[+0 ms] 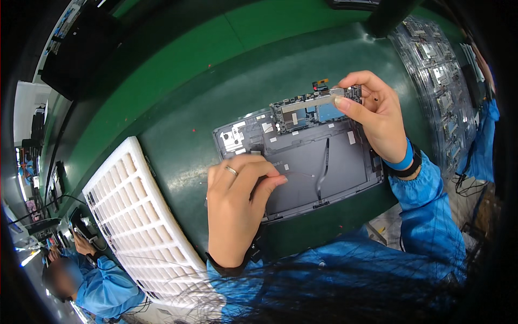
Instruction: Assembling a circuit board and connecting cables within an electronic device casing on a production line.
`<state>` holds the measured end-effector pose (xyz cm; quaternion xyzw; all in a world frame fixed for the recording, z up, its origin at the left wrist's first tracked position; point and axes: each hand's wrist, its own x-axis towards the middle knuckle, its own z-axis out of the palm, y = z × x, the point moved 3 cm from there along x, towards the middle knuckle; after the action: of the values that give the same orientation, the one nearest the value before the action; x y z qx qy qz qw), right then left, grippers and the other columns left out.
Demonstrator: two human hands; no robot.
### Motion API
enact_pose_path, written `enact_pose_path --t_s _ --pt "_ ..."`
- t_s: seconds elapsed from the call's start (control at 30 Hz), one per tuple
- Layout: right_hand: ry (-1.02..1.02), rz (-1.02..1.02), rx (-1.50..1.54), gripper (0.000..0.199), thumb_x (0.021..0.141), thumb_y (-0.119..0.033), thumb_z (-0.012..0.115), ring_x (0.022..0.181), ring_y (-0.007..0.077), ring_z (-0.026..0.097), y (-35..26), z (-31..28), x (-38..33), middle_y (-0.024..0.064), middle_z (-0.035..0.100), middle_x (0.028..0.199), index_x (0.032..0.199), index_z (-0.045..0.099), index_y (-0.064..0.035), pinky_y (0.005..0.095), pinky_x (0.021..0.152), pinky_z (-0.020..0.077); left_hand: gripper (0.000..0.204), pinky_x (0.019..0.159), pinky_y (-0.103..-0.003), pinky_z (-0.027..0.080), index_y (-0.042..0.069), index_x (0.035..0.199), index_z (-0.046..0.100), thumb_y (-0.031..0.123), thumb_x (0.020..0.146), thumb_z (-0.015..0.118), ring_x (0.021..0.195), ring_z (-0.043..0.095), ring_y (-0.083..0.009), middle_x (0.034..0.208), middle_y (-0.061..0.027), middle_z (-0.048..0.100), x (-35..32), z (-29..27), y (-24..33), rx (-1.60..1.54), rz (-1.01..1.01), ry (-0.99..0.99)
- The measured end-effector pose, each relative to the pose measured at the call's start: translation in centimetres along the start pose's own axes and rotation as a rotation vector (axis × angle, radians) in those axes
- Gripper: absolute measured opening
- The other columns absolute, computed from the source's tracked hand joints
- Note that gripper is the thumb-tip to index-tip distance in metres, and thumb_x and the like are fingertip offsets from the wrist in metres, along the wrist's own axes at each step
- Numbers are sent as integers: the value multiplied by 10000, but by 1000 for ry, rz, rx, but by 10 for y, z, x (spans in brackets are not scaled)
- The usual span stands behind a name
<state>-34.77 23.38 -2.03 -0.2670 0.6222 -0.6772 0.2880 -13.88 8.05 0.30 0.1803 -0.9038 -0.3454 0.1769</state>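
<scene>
Left hand [234,208]: pressing curled fingers down on the grey open device shell [318,162], gripping nothing
Right hand [377,116]: pinching the circuit board [313,110] over the shell's top edge
Shell: lying on the green counter [178,86]
White grid tray [137,216]: sitting left of it

Green mat [178,102] beyond (white tray [137,216] leftward)

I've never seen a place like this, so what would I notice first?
In the middle of the dark green table lies an opened grey device shell. The right hand pinches a circuit board at the shell's far edge, while the left hand presses on its near side. To the left lies a white grid tray.
</scene>
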Motion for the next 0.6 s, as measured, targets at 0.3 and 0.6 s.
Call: enact_pose_path --t_s 0.3,0.6 --pt "23 -2 -10 271 938 -14 717 935 93 650 -2 3 -1 74 702 1045 1185 610 15 241 832 520 176 676 -276 519 15 1017 727 26 851 783 716 700 -163 818 -90 735 2 1 6 -281 -133 149" --pt "22 11 -33 273 931 -17 721 924 95 654 -4 3 -2 79 709 1045 1179 612 15 234 824 511 112 542 -239 430 6 1029 731 -13 921 705 591 557 -107 822 -45 663 -1 6 9 -500 -290 165"
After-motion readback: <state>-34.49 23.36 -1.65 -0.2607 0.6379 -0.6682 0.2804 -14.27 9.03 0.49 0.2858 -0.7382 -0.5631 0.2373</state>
